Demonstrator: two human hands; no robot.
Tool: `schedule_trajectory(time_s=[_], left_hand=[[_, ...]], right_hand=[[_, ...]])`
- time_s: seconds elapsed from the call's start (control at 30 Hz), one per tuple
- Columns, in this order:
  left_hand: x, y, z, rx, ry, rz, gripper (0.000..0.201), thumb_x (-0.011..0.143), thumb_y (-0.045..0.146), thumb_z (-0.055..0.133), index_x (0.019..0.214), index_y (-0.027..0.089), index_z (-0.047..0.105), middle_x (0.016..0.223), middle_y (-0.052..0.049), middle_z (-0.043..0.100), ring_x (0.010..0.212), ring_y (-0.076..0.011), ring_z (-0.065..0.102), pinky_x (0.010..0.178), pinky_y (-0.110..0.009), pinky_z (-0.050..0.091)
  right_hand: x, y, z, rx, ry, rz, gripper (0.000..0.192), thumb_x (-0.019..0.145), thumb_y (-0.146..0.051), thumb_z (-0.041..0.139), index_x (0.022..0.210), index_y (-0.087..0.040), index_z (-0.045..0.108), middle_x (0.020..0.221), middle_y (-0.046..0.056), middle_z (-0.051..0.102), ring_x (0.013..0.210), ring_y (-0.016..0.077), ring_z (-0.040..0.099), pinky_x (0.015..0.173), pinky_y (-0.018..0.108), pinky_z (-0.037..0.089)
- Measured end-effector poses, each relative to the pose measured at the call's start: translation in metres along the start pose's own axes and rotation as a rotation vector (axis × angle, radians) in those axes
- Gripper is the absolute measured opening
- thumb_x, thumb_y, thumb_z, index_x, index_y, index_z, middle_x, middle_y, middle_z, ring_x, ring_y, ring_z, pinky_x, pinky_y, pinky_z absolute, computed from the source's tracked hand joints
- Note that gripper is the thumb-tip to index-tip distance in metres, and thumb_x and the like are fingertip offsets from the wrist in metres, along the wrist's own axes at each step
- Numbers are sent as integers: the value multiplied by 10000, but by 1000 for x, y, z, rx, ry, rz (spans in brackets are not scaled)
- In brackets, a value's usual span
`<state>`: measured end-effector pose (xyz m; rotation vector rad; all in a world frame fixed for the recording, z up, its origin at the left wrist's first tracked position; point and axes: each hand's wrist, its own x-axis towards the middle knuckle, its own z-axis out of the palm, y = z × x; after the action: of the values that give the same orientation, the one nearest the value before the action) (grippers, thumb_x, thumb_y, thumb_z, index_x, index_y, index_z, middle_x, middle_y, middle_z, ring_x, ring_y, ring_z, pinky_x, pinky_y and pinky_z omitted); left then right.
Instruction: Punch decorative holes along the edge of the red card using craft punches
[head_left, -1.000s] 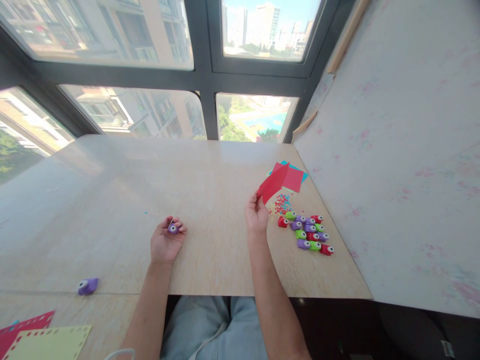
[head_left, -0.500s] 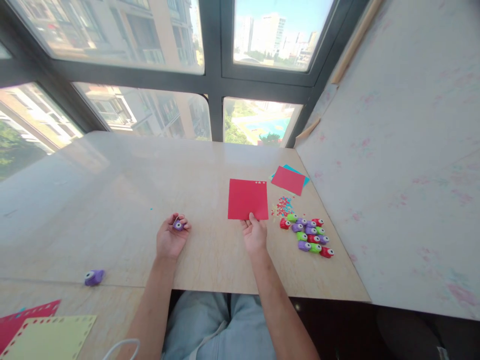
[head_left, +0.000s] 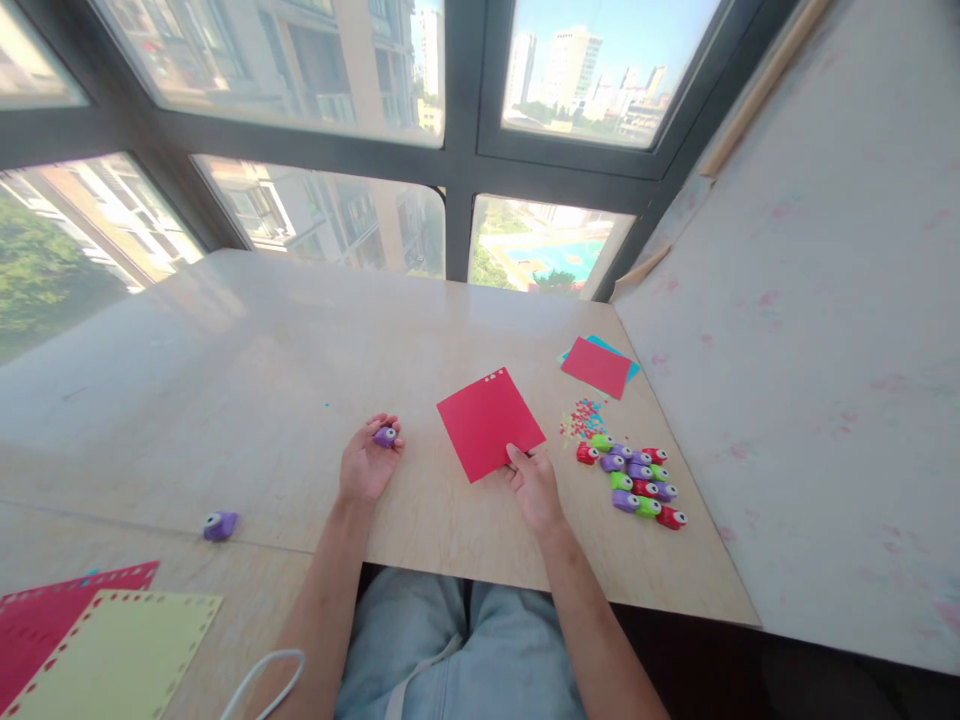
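Observation:
In the head view my left hand (head_left: pixel 368 464) lies palm up above the table, its fingers curled round a small purple craft punch (head_left: pixel 385 437). My right hand (head_left: pixel 535 487) pinches a square sheet of red paper (head_left: pixel 491 424) by its lower right edge, thumb on top. The sheet is turned at an angle, and a few small shapes are punched out along its top corner. To the right of this hand, several red, green and purple craft punches (head_left: pixel 643 488) stand in a cluster.
Coloured paper bits (head_left: pixel 584 419) lie behind the punches, with stacked red and blue sheets (head_left: pixel 596 366) beyond. Another purple punch (head_left: pixel 220 526) sits at left, near punched yellow paper (head_left: pixel 146 650) and red paper (head_left: pixel 45 630). A white cable (head_left: pixel 262 672) crosses near my left forearm.
My right hand has turned the red paper counterclockwise, so its punched edge now points up and left. The punch has turned slightly in my left hand. The whole view has shifted.

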<state>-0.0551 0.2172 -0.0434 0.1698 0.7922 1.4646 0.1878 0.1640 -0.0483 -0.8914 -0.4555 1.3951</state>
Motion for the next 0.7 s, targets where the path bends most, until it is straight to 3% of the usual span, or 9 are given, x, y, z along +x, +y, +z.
schedule_trajectory(time_s=[0.2, 0.43, 0.7], left_hand=[[0, -7, -4, 100, -80, 59, 421, 535, -58, 554, 880, 152, 673, 973, -72, 674, 933, -179, 643, 669, -232, 505], [3, -13, -6, 147, -135, 99, 444, 552, -90, 625, 926, 143, 675, 1002, -66, 677, 1029, -181, 634, 863, -285, 501], [4, -16, -8, 109, -179, 100, 436, 643, -21, 734, 1036, 142, 642, 1067, -98, 681, 1045, -192, 655, 942, -311, 510]], right_hand=[[-4, 0, -4, -50, -50, 27, 383, 697, -294, 808, 1026, -154, 670, 1019, 84, 743, 857, 220, 711, 755, 362, 582], [-8, -3, -3, -126, -45, 35, 420, 685, -342, 817, 1026, -147, 669, 973, 81, 749, 824, 221, 711, 708, 336, 582], [-17, -6, -1, -204, -2, 43, 419, 673, -399, 815, 1000, -174, 680, 925, 63, 753, 793, 227, 714, 668, 326, 579]])
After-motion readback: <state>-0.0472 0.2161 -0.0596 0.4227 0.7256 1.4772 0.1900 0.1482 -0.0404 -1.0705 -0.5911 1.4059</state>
